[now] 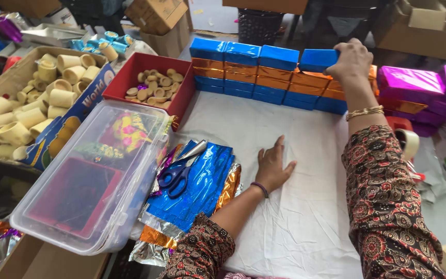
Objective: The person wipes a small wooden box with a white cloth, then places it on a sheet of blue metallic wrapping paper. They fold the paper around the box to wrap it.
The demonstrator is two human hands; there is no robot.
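My right hand (353,61) grips a blue foil-wrapped box (317,59) at the top right of a wall of stacked blue and orange foil boxes (264,77) at the far side of the white cloth (295,206). My left hand (273,166) lies flat, fingers spread, on the cloth, holding nothing. Just left of it sits a pile of blue and orange foil sheets (200,188) with blue-handled scissors (177,174) on top.
A clear plastic tub (86,181) stands at the left. Behind it are a red box of small cardboard rings (150,85) and a carton of cardboard tubes (32,108). Magenta foil boxes (419,88) and a tape roll (408,140) sit at the right.
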